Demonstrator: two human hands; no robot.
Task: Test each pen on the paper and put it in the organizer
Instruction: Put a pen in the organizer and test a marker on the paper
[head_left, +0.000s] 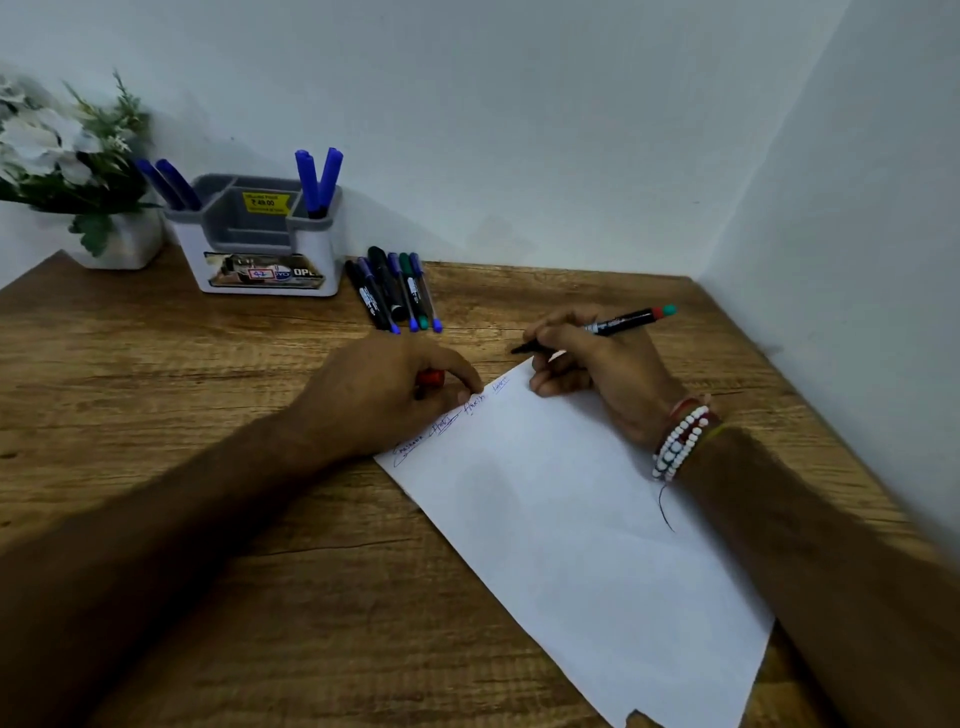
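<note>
A black pen (623, 320) is being held by the right hand (597, 369). The thumb and fingers are being squeezed round the pen near its tip, so the hand is being kept closed on it. The pen is being tilted, with its red and green end pointing up and away. Its tip is being held just past the far corner of the paper (571, 545), over the wooden table (156, 364). Whether the tip is touching the table cannot be told.

A small red cap (431, 376) is being gripped inside the curled fingers of the left hand (379, 400). The far edge of the paper is being touched by that hand's fingertips. Some blue writing (462, 415) is being shown along that edge.

At the back of the table, the organizer (317, 249) is being kept by the wall. Two blue pens (169, 184) are being held up in its left pocket, and two more blue pens (318, 179) in its right pocket. Just beside the organizer, a bunch of loose pens (395, 291) is lying flat on the table.

White flowers (62, 140) in a white pot (130, 244) are being kept to the left of the organizer. Strings of beads (680, 441) are being worn on the right wrist.
</note>
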